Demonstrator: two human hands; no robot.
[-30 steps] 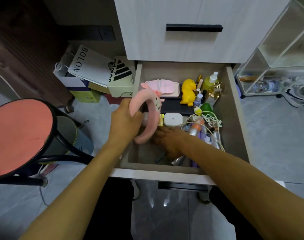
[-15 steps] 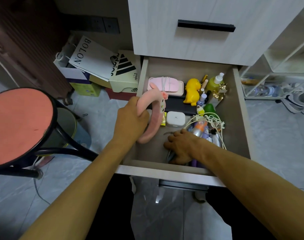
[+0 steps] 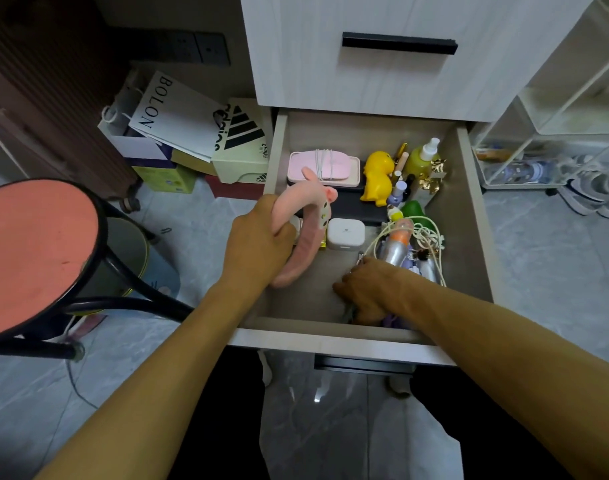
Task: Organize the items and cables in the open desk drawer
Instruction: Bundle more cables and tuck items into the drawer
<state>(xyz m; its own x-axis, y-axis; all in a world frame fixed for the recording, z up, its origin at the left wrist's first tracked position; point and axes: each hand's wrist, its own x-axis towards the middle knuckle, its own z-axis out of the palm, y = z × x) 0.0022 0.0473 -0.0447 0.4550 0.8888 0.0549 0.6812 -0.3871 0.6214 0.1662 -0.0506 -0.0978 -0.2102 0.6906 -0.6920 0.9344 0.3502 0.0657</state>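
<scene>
The open drawer (image 3: pixel 331 329) sits low in front of me. My left hand (image 3: pixel 258 244) grips a pink plush headband (image 3: pixel 306 237) over the drawer's left side. My right hand (image 3: pixel 369 289) reaches down into the front of the drawer with fingers curled on small items that it mostly hides. To its right lie a tangled white cable (image 3: pixel 424 237), silver and orange tubes (image 3: pixel 396 244) and purple items. Further back are a white square case (image 3: pixel 345 233), a pink box (image 3: pixel 324 167), a yellow duck (image 3: pixel 377 176) and a green spray bottle (image 3: pixel 421 155).
A closed drawer front with a black handle (image 3: pixel 400 43) hangs above. Left of the drawer stand a pink-topped stool (image 3: pixel 36 247) and stacked shoeboxes and bags (image 3: pixel 192 140) on the floor. A clear shelf unit (image 3: pixel 556 133) with shoes stands at the right.
My right hand has slid from the drawer's middle toward its front right. My left hand keeps holding the headband, shifted slightly back. The drawer's front-left floor now shows bare.
</scene>
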